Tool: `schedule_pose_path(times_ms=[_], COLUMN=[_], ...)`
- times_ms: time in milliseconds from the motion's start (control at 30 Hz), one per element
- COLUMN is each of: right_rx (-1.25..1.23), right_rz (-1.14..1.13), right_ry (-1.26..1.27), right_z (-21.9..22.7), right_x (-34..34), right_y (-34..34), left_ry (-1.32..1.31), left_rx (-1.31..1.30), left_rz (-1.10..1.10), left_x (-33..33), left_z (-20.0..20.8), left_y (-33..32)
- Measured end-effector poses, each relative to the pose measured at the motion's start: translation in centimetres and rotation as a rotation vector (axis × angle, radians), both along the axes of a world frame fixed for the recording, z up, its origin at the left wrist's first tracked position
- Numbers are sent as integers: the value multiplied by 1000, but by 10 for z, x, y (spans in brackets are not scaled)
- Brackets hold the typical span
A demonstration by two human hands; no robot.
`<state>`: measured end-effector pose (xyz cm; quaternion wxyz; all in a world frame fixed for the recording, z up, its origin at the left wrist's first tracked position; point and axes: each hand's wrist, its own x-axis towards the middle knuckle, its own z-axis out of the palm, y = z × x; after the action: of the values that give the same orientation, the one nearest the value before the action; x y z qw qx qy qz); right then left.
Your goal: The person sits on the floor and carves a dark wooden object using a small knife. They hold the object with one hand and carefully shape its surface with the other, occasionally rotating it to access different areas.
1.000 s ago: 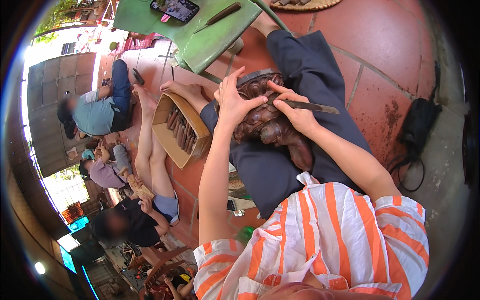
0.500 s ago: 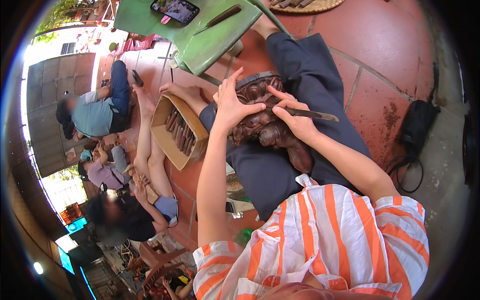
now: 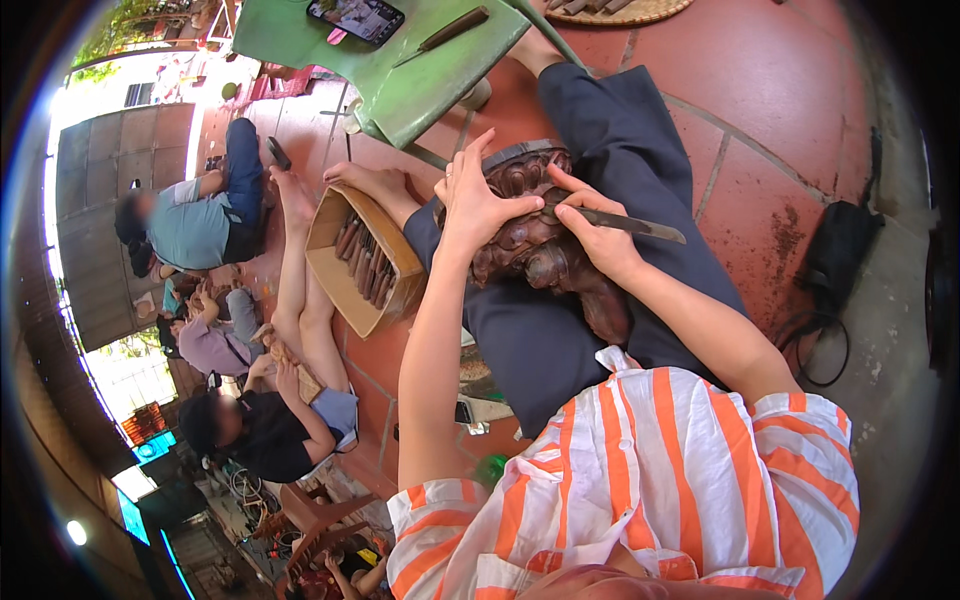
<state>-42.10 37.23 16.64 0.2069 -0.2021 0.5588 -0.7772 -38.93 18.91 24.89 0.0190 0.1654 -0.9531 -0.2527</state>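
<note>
A dark reddish-brown wood carving (image 3: 552, 262) with rounded, knotted relief and a flat-edged end rests across my thighs. My right hand (image 3: 600, 235) is closed around a flat, narrow carving tool (image 3: 648, 229). One end of the tool sticks out to the right past the fingers, while the other meets the carving near my left thumb. My left hand (image 3: 478, 205) lies against the carving's left side, its index finger stretched upward and its thumb reaching across to the tool. The tool's working tip is hidden between the hands.
Left of my legs stands a cardboard box (image 3: 395, 300) of wooden-handled tools. A green plastic stool (image 3: 425, 85) ahead carries a phone (image 3: 357, 18) and a pointed tool (image 3: 443, 37). A black bag (image 3: 840, 245) with a cord lies right. Several people sit at left, one holding a carved piece.
The whole view has shifted slightly. Both hands stay at the carving with the tool still in the right hand. A person at left has raised their head and the carved piece shows more.
</note>
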Motion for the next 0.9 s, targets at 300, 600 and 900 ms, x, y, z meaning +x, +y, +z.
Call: schedule_pose_path(times_ms=[300,600,900], right_rx=[7,38,54], right_rz=[-16,-44,-35], right_ry=[94,130,172], right_z=[-2,5,7], right_x=[1,7,9], right_y=[-1,0,-1], left_ry=[-12,-20,-38], left_rx=[-4,-19,11], left_rz=[-25,-42,-57], left_x=[2,3,4], left_z=[1,2,3], left_y=[-1,-4,-9])
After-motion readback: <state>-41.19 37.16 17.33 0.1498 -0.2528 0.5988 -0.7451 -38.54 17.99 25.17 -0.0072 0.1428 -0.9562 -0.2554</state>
